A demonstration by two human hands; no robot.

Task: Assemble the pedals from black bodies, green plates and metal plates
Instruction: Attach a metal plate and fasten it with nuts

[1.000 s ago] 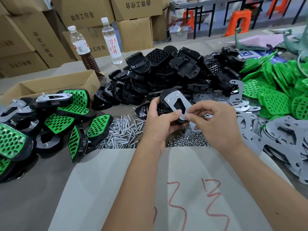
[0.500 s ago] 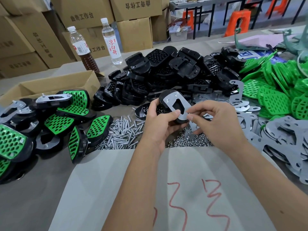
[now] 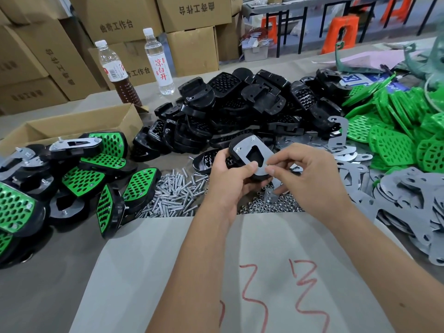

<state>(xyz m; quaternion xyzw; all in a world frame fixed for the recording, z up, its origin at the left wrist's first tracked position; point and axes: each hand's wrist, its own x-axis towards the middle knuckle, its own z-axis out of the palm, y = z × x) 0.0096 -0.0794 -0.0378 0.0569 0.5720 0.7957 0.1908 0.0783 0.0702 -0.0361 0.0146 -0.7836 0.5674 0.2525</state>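
The black plastic pedal body (image 3: pixel 242 162) with its grey metal plate (image 3: pixel 254 152) has hardly been moved; it is gripped by the left hand (image 3: pixel 230 179), and the plate's near edge is pinched by the right hand (image 3: pixel 310 174).

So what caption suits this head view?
Both hands hold a pedal, surrounded by piled parts.

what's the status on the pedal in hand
Left hand grips the pedal, metal plate up. Right hand fingers pinch at the plate's near corner; what they pinch is too small to tell. Nothing in the way.
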